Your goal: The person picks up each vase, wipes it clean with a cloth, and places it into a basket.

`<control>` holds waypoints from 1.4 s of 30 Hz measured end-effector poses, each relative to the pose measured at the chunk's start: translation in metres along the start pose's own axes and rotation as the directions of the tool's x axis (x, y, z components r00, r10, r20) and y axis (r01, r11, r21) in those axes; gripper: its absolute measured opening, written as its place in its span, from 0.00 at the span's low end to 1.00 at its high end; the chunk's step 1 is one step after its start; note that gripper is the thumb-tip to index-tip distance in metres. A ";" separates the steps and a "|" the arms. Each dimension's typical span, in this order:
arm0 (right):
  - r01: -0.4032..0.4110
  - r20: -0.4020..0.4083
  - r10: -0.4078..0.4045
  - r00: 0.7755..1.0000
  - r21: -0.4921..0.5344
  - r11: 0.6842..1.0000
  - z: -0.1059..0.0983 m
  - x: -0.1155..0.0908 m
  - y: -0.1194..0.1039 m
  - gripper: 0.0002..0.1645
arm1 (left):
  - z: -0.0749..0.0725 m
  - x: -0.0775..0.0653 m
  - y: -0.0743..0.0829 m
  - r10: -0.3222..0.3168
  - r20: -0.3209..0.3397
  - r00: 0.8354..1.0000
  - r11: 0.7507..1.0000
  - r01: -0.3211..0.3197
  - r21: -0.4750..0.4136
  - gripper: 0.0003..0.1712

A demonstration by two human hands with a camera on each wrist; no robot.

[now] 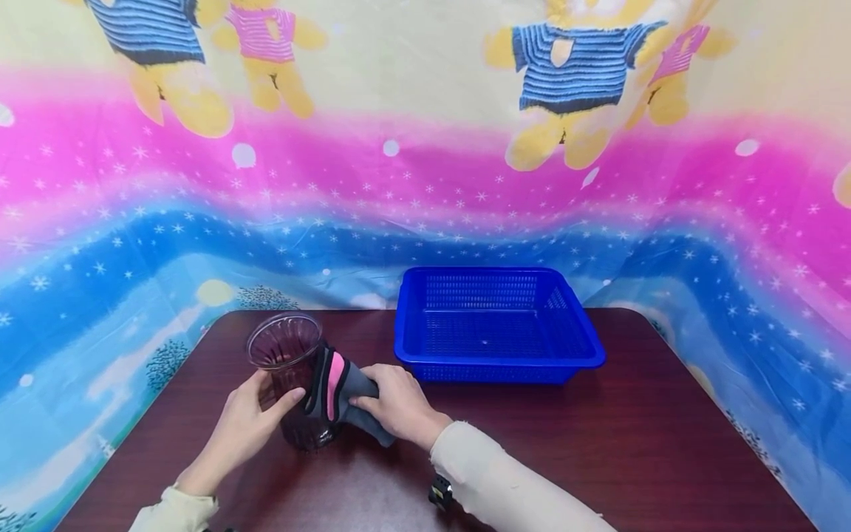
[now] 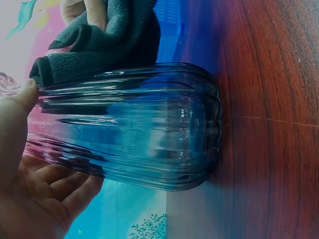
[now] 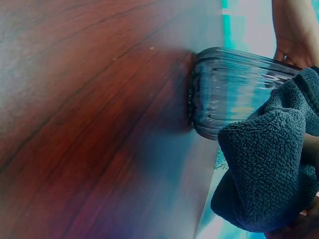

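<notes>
A ribbed, see-through glass vase (image 1: 286,355) with a flared rim stands at the left of the table, leaning slightly. My left hand (image 1: 246,421) grips it around the upper body, thumb on the near side and fingers behind the glass. In my right hand (image 1: 402,406) is a folded dark grey cloth (image 1: 359,391) with a pink stripe and black edging. That cloth lies against the vase's right side below the rim. The left wrist view shows the vase's base (image 2: 212,124) right at the tabletop. Fuzzy pile on the cloth (image 3: 264,164) shows in the right wrist view.
Behind my right hand, a blue plastic basket (image 1: 492,373) with perforated walls sits at the back of the dark red-brown wooden table (image 1: 598,458). A colourful printed curtain (image 1: 425,185) with bears and snowflakes hangs around the table's back and sides.
</notes>
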State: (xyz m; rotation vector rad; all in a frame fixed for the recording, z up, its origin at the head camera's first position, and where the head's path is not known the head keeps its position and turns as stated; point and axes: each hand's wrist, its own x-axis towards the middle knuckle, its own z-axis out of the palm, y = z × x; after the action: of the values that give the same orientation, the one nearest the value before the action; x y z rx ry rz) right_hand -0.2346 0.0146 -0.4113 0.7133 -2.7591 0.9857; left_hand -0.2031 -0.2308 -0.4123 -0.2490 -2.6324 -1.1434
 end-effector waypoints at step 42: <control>0.005 0.136 0.016 0.991 -0.153 0.988 0.020 -0.017 0.017 0.12 | 0.000 0.000 0.000 -0.010 0.016 1.000 1.000 0.010 0.000 0.37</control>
State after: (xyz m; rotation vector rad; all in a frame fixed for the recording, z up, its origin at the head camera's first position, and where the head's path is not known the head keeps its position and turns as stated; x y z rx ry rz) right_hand -0.2267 0.0200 -0.4410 0.7762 -2.9155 0.7415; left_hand -0.2033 -0.2310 -0.4119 -0.2459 -2.6499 -1.1498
